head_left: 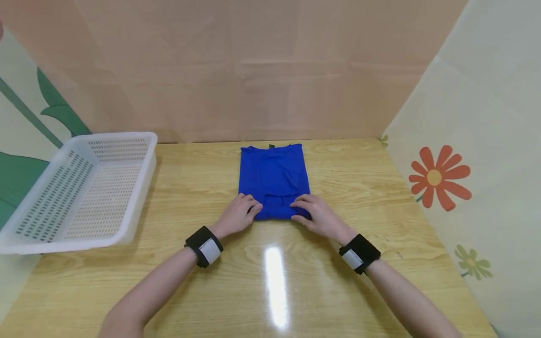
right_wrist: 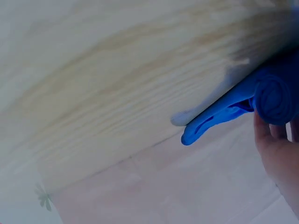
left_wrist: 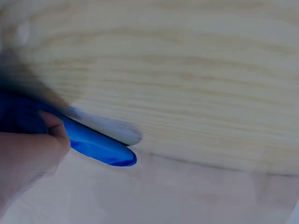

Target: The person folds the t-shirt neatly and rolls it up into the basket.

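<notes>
A folded blue garment (head_left: 272,176) lies on the worktop (head_left: 380,220), centre, near the back wall. Left hand (head_left: 236,215) and right hand (head_left: 316,213) grip its near edge, fingers curled round a rolled hem. Judgement: rolling from the near end is just begun; the next move calls for even pressure from both hands. A white basket (head_left: 139,197) stands to the left, well apart.

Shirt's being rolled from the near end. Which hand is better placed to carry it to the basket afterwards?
Left, probably. The left hand grips the blue shirt on the side facing the white basket, which sits at the table's left. The right hand would have to cross over.
</notes>
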A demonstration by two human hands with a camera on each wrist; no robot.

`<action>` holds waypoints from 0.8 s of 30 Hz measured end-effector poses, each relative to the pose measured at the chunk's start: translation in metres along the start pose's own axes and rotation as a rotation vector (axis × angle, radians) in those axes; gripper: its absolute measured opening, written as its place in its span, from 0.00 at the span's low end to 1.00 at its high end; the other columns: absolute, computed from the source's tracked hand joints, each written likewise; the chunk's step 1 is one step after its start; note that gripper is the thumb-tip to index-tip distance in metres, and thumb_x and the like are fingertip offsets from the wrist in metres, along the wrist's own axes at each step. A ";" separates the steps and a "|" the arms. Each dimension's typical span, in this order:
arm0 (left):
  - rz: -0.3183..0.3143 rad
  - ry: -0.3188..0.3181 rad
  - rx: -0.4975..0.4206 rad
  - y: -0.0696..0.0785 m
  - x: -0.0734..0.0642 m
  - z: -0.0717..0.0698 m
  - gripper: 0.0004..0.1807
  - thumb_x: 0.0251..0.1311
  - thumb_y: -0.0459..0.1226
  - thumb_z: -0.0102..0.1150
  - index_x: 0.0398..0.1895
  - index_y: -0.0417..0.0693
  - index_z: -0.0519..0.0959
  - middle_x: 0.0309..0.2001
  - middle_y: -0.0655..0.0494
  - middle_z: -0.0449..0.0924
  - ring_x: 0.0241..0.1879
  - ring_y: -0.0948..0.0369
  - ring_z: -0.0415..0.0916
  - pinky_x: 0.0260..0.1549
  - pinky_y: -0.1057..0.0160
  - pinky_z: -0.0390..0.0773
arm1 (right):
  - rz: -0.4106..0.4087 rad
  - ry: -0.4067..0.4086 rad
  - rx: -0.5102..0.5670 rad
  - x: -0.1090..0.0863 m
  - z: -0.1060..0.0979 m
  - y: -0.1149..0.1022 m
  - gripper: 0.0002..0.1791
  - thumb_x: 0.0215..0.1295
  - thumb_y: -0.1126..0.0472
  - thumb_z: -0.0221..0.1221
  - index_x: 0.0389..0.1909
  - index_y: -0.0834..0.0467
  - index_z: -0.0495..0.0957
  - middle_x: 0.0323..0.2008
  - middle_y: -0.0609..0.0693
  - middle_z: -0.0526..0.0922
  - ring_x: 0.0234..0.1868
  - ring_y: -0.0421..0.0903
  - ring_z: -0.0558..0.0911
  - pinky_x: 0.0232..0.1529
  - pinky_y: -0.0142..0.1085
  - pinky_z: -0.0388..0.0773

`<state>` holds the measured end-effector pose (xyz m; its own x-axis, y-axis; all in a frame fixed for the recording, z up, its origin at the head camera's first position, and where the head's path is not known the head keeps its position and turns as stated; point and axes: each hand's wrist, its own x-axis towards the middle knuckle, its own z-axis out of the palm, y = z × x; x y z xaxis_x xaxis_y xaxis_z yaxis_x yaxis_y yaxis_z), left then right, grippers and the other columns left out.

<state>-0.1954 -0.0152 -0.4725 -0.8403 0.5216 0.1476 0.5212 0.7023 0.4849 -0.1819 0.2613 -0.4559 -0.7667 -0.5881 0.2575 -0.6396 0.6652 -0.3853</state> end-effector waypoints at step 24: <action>0.242 0.187 0.516 0.003 0.001 0.009 0.16 0.78 0.46 0.47 0.51 0.50 0.82 0.45 0.55 0.82 0.45 0.56 0.78 0.45 0.59 0.79 | 0.233 -0.061 0.164 0.032 0.004 0.016 0.11 0.68 0.62 0.63 0.40 0.67 0.87 0.39 0.61 0.90 0.40 0.53 0.87 0.43 0.46 0.84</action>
<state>-0.1936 -0.0088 -0.4785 -0.6760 0.6349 0.3739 0.6670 0.7430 -0.0558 -0.2165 0.2515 -0.4576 -0.8840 -0.4581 0.0934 -0.4254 0.7052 -0.5673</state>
